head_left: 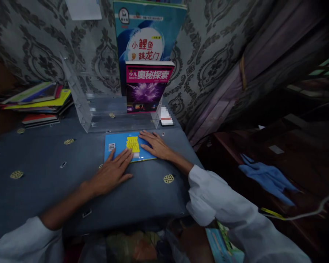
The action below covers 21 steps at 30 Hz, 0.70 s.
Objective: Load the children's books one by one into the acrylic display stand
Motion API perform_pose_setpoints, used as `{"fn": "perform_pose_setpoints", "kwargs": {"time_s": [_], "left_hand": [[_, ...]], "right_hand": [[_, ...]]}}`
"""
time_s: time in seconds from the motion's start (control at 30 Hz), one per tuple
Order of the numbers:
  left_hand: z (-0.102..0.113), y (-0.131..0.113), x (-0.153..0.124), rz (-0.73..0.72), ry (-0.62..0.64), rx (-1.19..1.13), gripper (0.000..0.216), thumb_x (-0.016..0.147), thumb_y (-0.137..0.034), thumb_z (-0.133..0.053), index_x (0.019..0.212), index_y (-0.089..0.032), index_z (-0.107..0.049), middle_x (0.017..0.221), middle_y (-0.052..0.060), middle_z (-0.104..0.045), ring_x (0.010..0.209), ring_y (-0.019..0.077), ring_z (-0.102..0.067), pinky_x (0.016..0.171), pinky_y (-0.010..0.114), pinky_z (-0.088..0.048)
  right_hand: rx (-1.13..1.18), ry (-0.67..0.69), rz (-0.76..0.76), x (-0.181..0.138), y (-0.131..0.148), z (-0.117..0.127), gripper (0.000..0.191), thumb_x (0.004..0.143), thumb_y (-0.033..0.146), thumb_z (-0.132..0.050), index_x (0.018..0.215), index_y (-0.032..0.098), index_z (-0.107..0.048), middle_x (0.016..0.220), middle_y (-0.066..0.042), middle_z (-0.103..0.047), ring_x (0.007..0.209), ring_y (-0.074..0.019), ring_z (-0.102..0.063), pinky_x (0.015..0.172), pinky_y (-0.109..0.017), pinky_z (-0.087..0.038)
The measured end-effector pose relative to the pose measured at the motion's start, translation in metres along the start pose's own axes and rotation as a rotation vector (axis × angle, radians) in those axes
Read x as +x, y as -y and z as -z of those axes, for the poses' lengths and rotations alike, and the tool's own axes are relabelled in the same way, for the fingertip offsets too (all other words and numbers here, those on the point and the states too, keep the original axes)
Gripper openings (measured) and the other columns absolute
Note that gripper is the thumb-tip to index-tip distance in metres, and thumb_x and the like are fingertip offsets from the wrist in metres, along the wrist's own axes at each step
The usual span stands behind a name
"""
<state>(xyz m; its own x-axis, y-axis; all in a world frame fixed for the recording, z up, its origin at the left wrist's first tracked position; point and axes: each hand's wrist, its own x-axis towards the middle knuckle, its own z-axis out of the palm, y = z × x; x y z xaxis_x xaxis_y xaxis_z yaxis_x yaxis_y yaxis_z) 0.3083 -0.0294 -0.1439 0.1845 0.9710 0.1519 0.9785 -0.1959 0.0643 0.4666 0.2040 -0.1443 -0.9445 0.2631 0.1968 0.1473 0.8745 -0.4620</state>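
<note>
A blue book (117, 138) with a yellow text patch and a barcode lies flat on the dark grey-blue tablecloth (142, 197). My left hand (112, 173) rests palm down over its lower left part, fingers stretched out. On the right end of the same book, my right hand (155, 144) lies flat with its fingers spread. Just behind the book stands a clear plastic rack (106, 124). Its right side holds a pink and purple book (146, 89) upright, with a taller teal book (150, 27) behind.
Stacked books (44, 104) lie at the table's left. Beside the rack's right foot is a small white and red item (166, 116), blurred out. A patterned curtain (208, 44) hangs behind. To the right, a blue cloth (268, 177) lies on a brown surface, near a pale cable (304, 215).
</note>
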Motion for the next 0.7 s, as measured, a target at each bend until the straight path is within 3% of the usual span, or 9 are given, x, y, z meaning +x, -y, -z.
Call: {"fn": "perform_pose_setpoints", "kwargs": {"time_s": [0.17, 0.3, 0.43, 0.53, 0.7], "left_hand": [[-0.005, 0.022, -0.016, 0.203, -0.058, 0.004, 0.074, 0.104, -0.061, -0.025, 0.163, -0.019, -0.008, 0.165, 0.017, -0.028, 0.155, 0.0306, -0.019, 0.123, 0.056, -0.025], [-0.009, 0.023, -0.024, 0.221, -0.079, -0.023, 0.078, 0.103, -0.062, -0.029, 0.163, -0.022, 0.0, 0.167, 0.016, -0.024, 0.155, 0.0304, -0.018, 0.121, 0.052, -0.029], [-0.008, 0.007, -0.041, 0.177, -0.108, -0.007, 0.083, 0.102, -0.064, -0.031, 0.162, -0.023, 0.008, 0.166, 0.016, -0.025, 0.155, 0.031, -0.02, 0.12, 0.052, -0.031], [-0.003, -0.014, -0.063, 0.158, -0.102, -0.014, 0.088, 0.1, -0.066, -0.035, 0.163, -0.022, 0.005, 0.167, 0.016, -0.023, 0.155, 0.0316, -0.021, 0.121, 0.051, -0.03], [0.002, -0.051, -0.106, 0.124, -0.064, -0.007, 0.1, 0.092, -0.072, -0.047, 0.164, -0.017, -0.003, 0.167, 0.015, -0.022, 0.154, 0.0338, -0.022, 0.118, 0.049, -0.035]], "right_hand": [[-0.096, 0.003, -0.06, 0.007, -0.001, -0.001, 0.056, 0.104, 0.048, -0.041, 0.149, 0.017, -0.047, 0.162, -0.014, -0.037, 0.152, -0.0273, -0.03, 0.123, -0.056, -0.024], [-0.144, 0.025, -0.084, -0.003, 0.01, -0.003, 0.06, 0.104, 0.05, -0.039, 0.152, 0.014, -0.043, 0.163, -0.017, -0.034, 0.153, -0.0281, -0.028, 0.124, -0.056, -0.023], [-0.165, 0.063, -0.065, -0.037, 0.031, -0.006, 0.067, 0.103, 0.056, -0.04, 0.155, 0.014, -0.038, 0.166, -0.02, -0.024, 0.155, -0.0315, -0.021, 0.124, -0.058, -0.021], [-0.155, 0.116, 0.006, -0.077, 0.052, -0.005, 0.074, 0.099, 0.063, -0.043, 0.158, 0.018, -0.034, 0.169, -0.02, -0.014, 0.157, -0.0351, -0.009, 0.123, -0.062, -0.018], [-0.128, 0.25, 0.164, -0.141, 0.086, 0.0, 0.11, 0.077, 0.076, -0.066, 0.161, 0.021, -0.023, 0.169, -0.022, 0.0, 0.155, -0.044, -0.001, 0.12, -0.069, -0.014]]}}
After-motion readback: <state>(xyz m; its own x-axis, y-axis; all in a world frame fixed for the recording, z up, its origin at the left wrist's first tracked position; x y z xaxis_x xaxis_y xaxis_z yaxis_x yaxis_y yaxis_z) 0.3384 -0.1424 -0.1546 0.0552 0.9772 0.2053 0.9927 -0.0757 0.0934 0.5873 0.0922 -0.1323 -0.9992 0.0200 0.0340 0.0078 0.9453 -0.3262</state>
